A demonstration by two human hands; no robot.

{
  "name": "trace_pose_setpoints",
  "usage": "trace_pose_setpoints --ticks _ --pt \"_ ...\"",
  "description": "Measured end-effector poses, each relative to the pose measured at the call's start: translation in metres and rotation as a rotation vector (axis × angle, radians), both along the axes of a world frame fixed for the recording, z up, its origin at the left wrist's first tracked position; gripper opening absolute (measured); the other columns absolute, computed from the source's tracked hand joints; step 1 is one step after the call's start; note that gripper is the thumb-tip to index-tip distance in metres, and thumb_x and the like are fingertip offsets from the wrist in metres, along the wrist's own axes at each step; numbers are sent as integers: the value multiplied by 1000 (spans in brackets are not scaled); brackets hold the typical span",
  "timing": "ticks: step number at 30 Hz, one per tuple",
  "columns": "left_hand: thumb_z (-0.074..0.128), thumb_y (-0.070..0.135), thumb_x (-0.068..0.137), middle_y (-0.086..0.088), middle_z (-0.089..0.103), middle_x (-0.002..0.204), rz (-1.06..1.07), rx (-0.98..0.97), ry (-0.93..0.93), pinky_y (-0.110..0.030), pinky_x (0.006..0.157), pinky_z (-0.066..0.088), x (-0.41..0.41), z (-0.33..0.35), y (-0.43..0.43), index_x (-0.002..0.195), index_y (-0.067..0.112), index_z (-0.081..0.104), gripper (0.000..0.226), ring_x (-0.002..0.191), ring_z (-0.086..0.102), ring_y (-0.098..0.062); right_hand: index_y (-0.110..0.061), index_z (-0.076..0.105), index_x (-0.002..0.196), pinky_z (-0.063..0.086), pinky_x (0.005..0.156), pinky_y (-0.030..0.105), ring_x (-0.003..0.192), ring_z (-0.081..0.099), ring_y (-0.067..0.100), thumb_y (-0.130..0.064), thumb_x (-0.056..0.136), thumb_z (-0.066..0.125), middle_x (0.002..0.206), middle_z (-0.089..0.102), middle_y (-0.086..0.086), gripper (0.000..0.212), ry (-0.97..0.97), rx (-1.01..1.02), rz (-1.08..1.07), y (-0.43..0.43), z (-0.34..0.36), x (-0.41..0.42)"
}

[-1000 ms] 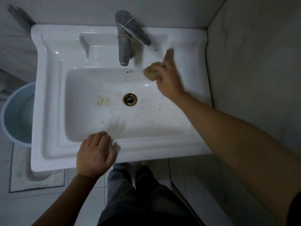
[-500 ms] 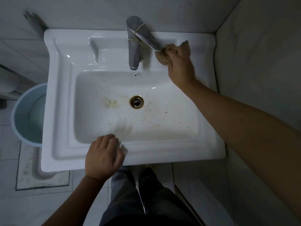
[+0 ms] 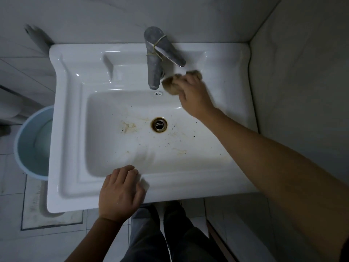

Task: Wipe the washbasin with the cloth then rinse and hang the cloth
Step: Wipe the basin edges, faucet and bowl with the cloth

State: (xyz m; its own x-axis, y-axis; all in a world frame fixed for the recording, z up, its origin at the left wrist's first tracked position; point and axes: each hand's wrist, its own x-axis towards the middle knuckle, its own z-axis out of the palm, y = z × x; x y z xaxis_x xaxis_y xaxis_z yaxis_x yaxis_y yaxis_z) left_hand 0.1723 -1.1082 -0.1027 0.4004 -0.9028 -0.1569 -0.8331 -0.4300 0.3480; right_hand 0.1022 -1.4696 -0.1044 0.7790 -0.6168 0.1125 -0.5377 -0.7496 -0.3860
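The white washbasin (image 3: 75,129) fills the middle of the head view, its bowl stained yellow-brown and speckled around the brass drain (image 3: 159,125). My right hand (image 3: 194,95) presses a crumpled tan cloth (image 3: 171,86) on the back ledge, just right of the grey tap (image 3: 154,72) and under its lever. My left hand (image 3: 120,193) lies flat on the basin's front rim, fingers together, holding nothing.
A pale blue bucket (image 3: 32,142) stands on the tiled floor left of the basin. A wall (image 3: 302,72) closes in on the right and another runs behind the tap. My legs (image 3: 160,233) show below the front rim.
My right hand has slid the cloth down and left, from the tip of the tap lever to the ledge beside the tap's base. My left hand has stayed on the front rim.
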Motion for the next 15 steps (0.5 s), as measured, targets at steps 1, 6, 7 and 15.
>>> trace_pose_setpoints --ticks 1,6,7,15 --pt "46 37 87 -8 68 109 1 1 -1 -36 77 45 0 0 0 101 9 69 38 94 61 -26 -16 59 132 41 105 42 122 49 30 -13 88 52 127 57 8 45 -5 12 11 10 -2 -10" --pt "44 39 88 -10 68 108 -14 -7 -6 -36 75 45 -1 1 0 101 8 68 41 92 61 -27 -16 61 131 45 103 46 119 52 27 -16 91 57 128 61 5 40 -11 18 -138 30 -4 -76" --pt "43 39 89 -10 68 108 -15 -5 -5 -37 75 46 -1 1 0 101 8 68 42 92 60 -27 -17 61 131 47 101 46 119 51 28 -17 91 56 129 60 5 40 -9 1 -185 22 -1 -85" --pt "44 36 89 -12 69 108 -23 -45 -46 -38 76 46 -3 1 -1 100 7 69 41 94 61 -29 -6 61 127 49 100 47 122 53 36 3 78 50 126 56 17 51 -32 -28 -287 -49 7 -78"
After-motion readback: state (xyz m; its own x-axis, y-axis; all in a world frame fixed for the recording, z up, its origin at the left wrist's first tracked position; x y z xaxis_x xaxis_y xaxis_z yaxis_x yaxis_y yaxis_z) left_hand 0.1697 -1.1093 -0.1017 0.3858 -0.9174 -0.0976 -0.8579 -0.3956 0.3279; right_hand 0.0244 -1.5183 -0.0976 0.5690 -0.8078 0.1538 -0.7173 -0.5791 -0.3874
